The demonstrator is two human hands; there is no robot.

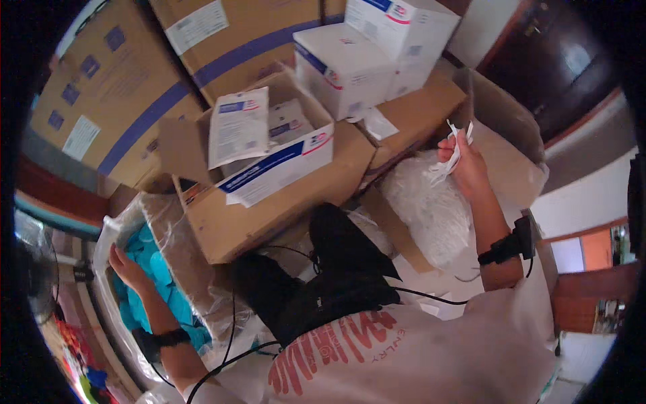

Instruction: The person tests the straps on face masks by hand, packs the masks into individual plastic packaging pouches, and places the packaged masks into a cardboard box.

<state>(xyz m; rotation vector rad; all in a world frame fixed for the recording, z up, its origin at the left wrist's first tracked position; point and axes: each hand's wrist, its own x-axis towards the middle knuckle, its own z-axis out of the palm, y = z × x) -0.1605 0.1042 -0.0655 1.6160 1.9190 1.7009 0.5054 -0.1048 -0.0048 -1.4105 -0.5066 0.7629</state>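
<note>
My right hand (pixel 472 168) is raised at the right, its fingers closed round a small bunch of thin white strips (pixel 455 153). Below it a heap of similar white strips (pixel 431 212) fills an open cardboard box. At the left, my left hand (pixel 129 271) reaches over a plastic-lined box (pixel 176 252) of teal pieces (pixel 165 283); its fingers look stretched out and I see nothing in them. Ahead of me is an open white carton (pixel 289 172) with a blue band, with a white printed packet (pixel 239 128) leaning on top and more packets inside.
The white carton stands on a large brown cardboard box (pixel 269 225). Behind it are two closed white cartons (pixel 346 67) and tall brown boxes (pixel 114 94). A small white packet (pixel 378 124) lies beside the cartons. Black cables (pixel 431 294) run across my lap and arms.
</note>
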